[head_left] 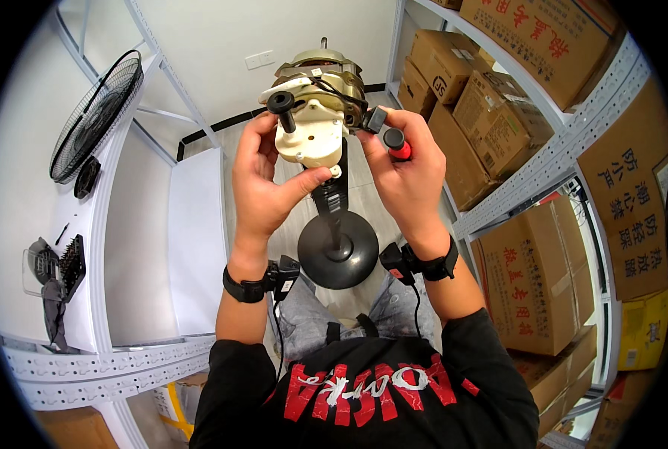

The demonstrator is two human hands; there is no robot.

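A bare fan motor (320,63) with a cream plastic gearbox (310,142) sits atop a black pedestal stand (332,200). My left hand (263,176) grips the gearbox from its left side, thumb across the lower front near a small white tab. A black knob (281,103) sticks up from the gearbox. At the motor's right side, my right hand (407,165) has thumb and forefinger on a small black block (374,120). Tucked in that same hand is a red-and-black tool handle (397,143), apparently a screwdriver; its shaft is hidden. Dark wires cross the motor's top.
The round black base (338,251) stands on the floor before my legs. On the left white shelf (98,247) are a wire-caged fan head (98,112) and a black bit set (71,262). Metal racks of cardboard boxes (532,277) line the right side.
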